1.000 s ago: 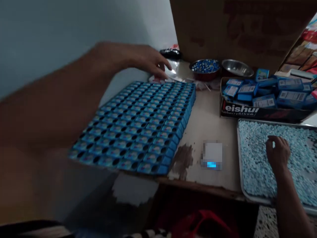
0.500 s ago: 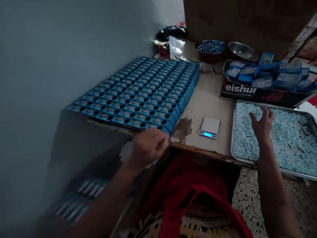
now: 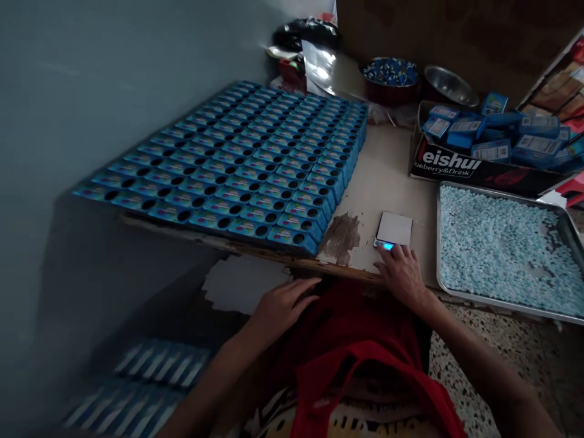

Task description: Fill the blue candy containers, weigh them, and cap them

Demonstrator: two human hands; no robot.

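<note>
Now your right hand (image 3: 404,277) is at the scale (image 3: 395,228)

Apparently the step in hand is seeing to the scale. Your right fingers are spread and unclenched, with nothing seen in their grasp, and they lie at its front strip by the lit display (image 3: 389,247). Whether they press a button or only rest there, you cannot tell from this angle. Your left hand (image 3: 278,310) is loose, its fingers slightly bent and nothing visible in it, just off the front edge of the worktop (image 3: 385,164) and above your red garment (image 3: 365,350).

The scale sits flat near that edge, between the worn patch (image 3: 342,237) and the metal tray (image 3: 502,303). Probably the next move calls for a light touch: keep it level, avoid shoving it, and hold your fingers off the plate so the reading is not disturbed.

Mind the edges. On your left, the block of blue boxes (image 3: 255,158), round openings upward, reaches the front edge, and its near-left corner seems to overhang; keep your left forearm away. On your right, the tray of pale blue pellets (image 3: 493,243) is near the scale, its front rim at or past the worktop's edge, hard to say which. Your widest lane runs back from the scale, between the boxes and the black carton (image 3: 456,164).
</note>
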